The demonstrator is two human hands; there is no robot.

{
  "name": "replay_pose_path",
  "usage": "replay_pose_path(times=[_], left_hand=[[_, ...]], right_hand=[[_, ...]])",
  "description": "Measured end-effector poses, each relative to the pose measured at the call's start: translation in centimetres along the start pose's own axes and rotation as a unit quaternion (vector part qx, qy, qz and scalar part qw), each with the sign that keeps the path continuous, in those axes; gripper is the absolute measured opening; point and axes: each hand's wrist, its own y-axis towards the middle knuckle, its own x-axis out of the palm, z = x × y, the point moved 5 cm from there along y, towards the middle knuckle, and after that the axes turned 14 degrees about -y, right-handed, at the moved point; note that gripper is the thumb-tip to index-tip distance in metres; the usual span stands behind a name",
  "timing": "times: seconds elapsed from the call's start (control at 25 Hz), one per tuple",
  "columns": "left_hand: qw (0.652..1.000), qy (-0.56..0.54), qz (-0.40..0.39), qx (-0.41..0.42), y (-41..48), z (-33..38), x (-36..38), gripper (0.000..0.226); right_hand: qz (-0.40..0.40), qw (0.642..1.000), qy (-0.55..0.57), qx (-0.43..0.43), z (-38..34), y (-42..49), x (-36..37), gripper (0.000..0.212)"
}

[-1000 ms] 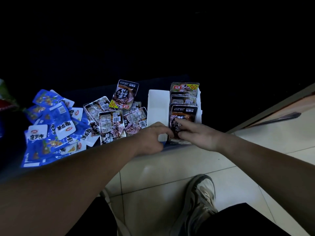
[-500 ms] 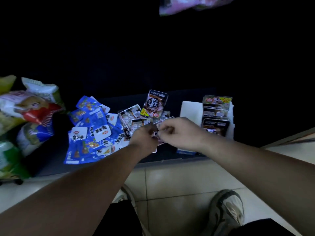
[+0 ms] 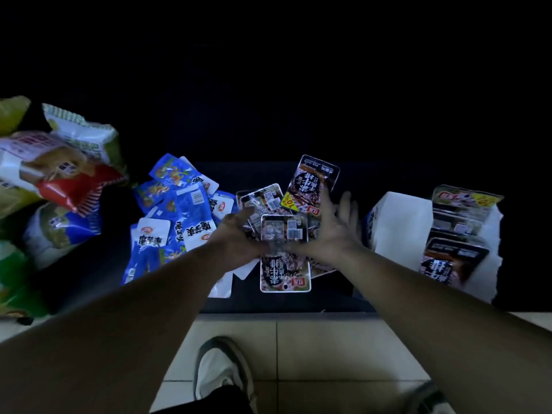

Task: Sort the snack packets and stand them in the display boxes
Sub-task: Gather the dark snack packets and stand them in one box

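Note:
A loose heap of dark beef-snack packets (image 3: 265, 198) lies on the black shelf (image 3: 334, 300); a pile of blue packets (image 3: 179, 222) lies to its left. One dark packet (image 3: 285, 273) lies at the front of the heap, between my hands. My left hand (image 3: 233, 237) curls on its left edge. My right hand (image 3: 336, 231) has its thumb at the packet's right edge and its fingers spread straight over the heap. At the right stands a white display box (image 3: 397, 222) with several dark packets (image 3: 454, 261) upright in it.
Large snack bags (image 3: 59, 174) are stacked at the far left of the shelf. Pale floor tiles (image 3: 328, 354) and my shoes (image 3: 221, 366) lie below the shelf's front edge. Everything behind the shelf is dark.
Both hands left the display box and moved left to the loose dark packets. The view swung left, bringing the large bags in. My right hand's fingers have spread out.

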Motion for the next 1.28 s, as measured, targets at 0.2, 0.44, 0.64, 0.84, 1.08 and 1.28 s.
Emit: replay_pose_path(times=[0.2,0.44,0.64,0.84,1.08,1.28], left_hand=[[0.978,0.208,-0.008,0.018,-0.8,-0.6,2.3,0.112],[0.965,0.253,0.042,0.051,-0.7,-0.8,3.0,0.099],[0.965,0.252,0.048,0.045,-0.7,-0.6,2.9,0.099],[0.972,0.218,0.082,0.04,-0.6,0.2,2.9,0.092],[0.982,0.145,0.121,0.017,0.7,1.2,2.3,0.102],[0.968,0.23,0.082,0.055,1.5,1.4,2.7,0.11]], right_hand=[[-0.015,0.991,-0.114,-0.062,-1.0,4.1,-1.5,0.095],[-0.017,0.992,-0.081,-0.099,-1.5,1.8,-1.6,0.062],[-0.03,0.994,0.012,-0.108,-0.6,-2.3,-1.0,0.066],[0.065,0.987,0.143,0.028,-0.7,-5.0,0.5,0.101],[-0.154,0.868,0.385,0.274,-1.9,-5.4,5.2,0.109],[-0.099,0.898,0.352,0.246,-1.8,-2.8,3.0,0.099]])
